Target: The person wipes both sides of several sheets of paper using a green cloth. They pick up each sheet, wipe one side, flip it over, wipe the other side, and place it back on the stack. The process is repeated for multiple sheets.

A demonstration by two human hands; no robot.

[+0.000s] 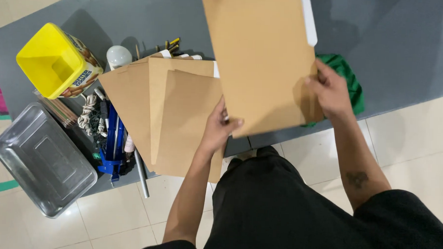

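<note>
A grey tabletop (406, 42) carries everything. Above its middle, a large brown folder (263, 57) is held up tilted, clear of the surface, by both hands: the left hand (217, 130) pinches its lower corner, thumb on top, and the right hand (330, 91) grips its right edge with fingers (315, 81) pressed on the face. Beneath, toward the near edge, lies a fanned stack of brown folders (172, 118). A metal tray (41, 157) overhangs the near left corner, a yellow tub (54, 60) sits beside it, and a green cloth (348, 77) lies under the right hand.
</note>
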